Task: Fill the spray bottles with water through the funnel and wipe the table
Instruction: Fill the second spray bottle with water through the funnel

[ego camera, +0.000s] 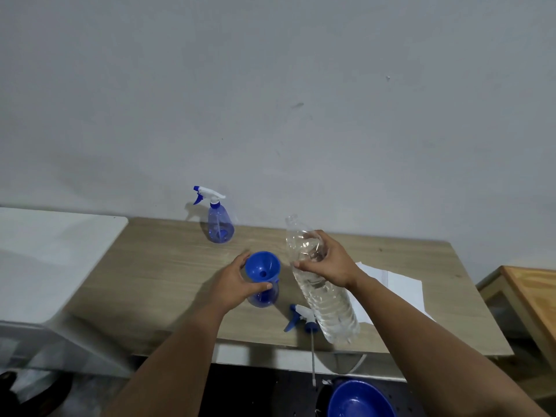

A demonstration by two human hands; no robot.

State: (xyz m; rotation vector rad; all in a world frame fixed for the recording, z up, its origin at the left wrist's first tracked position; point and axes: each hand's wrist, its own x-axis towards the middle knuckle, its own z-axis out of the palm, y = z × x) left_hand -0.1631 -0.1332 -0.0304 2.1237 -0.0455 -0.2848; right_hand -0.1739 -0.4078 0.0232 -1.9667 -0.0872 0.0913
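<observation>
So the wood-grain table [150, 281] runs wide with bare room on its left half, and the ribbed clear water bottle [325, 302] leans tilted over the near edge, right hand [328, 263] curled around its upper part. Left hand [237, 281] wraps fingers and thumb round the open spray bottle [264, 296] with the smooth blue cone funnel [262, 267] seated in its neck — a capped spray bottle [219, 224] stands by the wall. White paper [403, 290] lies flat at right, and the loose trigger head [301, 317] sits at the front edge — dip tube hanging off.
</observation>
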